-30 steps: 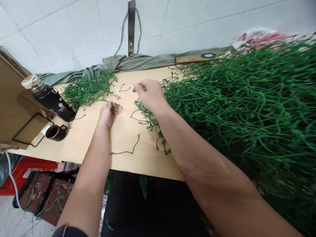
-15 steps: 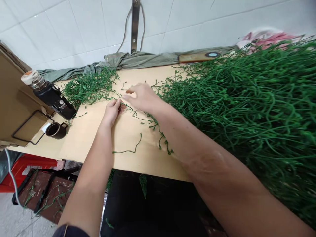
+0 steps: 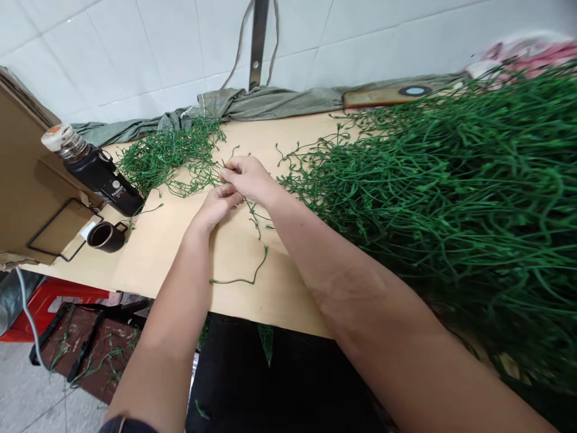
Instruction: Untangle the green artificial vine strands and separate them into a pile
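Note:
My left hand (image 3: 219,205) is closed low over the board, with thin, curly green stems (image 3: 255,221) trailing out beside it. Just above and touching it is my right hand (image 3: 247,179), its thumb and forefinger pinched together near a stem tip. Fingers hide most of what lies between the two hands. A smaller heap of green stems (image 3: 164,153) is just beyond them to the left. To the right spreads a large, tangled pile of the same stems (image 3: 451,180). One loose bent stem (image 3: 237,281) lies nearer me on the pale board (image 3: 171,252).
At the left are a black bottle (image 3: 101,180), a dark mug (image 3: 107,237) and a cardboard box (image 3: 27,180). Grey-green cloth (image 3: 279,103) and a brown flat object (image 3: 374,98) line the tiled wall. Below sit a red bin (image 3: 67,294) and a brown case (image 3: 90,349).
My right hand has come down onto my left, and its fingers have closed to a pinch. Fewer stems trail to the right of the hands. The view has shifted slightly.

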The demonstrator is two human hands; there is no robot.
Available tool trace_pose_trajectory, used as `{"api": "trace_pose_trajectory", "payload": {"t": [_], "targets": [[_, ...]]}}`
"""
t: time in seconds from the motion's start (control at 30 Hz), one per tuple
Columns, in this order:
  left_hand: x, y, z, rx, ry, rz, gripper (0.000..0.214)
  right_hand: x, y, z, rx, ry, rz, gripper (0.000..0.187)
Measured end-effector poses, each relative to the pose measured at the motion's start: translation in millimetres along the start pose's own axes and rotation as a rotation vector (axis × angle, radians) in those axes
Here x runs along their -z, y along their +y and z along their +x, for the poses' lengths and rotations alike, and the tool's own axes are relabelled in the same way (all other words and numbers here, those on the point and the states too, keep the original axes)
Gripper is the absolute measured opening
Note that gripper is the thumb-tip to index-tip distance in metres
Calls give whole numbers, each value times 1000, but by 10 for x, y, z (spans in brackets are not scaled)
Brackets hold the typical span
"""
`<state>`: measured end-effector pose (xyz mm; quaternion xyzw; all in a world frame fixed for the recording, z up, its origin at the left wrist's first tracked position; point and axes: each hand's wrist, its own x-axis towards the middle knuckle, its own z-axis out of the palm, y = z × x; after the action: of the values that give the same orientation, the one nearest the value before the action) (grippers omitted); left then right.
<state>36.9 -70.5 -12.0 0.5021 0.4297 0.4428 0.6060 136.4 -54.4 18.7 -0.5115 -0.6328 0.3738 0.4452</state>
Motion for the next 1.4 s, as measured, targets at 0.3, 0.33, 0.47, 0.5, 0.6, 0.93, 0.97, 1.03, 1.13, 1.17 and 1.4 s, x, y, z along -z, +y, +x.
{"api": "trace_pose_trajectory", "payload": {"t": [0.3, 0.33, 0.47, 0.5, 0.6, 0.93, 0.97, 1.03, 1.13, 1.17, 1.4], "targets": [[100, 60, 21, 20, 67, -170, 29, 192, 10, -52, -81, -50, 399, 20], [99, 60, 25, 18, 89, -193, 29, 184, 7, -56, -79, -66, 393, 19], [108, 68, 38, -14, 163, -300, 26, 140, -17, -85, -128, -183, 379, 22], [113, 70, 40, -24, 177, -319, 25, 129, -20, -95, -141, -219, 374, 24], [125, 75, 42, -35, 212, -328, 22, 110, -16, -120, -150, -288, 354, 24], [95, 119, 8, -58, 314, -225, 19, 220, 45, -94, -169, -123, 337, 16], [83, 116, 3, -55, 295, -184, 19, 228, 50, -91, -182, -94, 342, 19], [59, 103, -4, -46, 244, -100, 21, 227, 59, -87, -182, -120, 340, 24], [45, 73, 1, -52, 210, -44, 21, 190, 57, -83, -133, -160, 322, 27], [49, 62, 9, -59, 215, -45, 20, 175, 52, -82, -122, -130, 325, 26], [73, 60, 48, -108, 235, -138, 17, 70, 14, -77, -104, 28, 396, 20]]}}
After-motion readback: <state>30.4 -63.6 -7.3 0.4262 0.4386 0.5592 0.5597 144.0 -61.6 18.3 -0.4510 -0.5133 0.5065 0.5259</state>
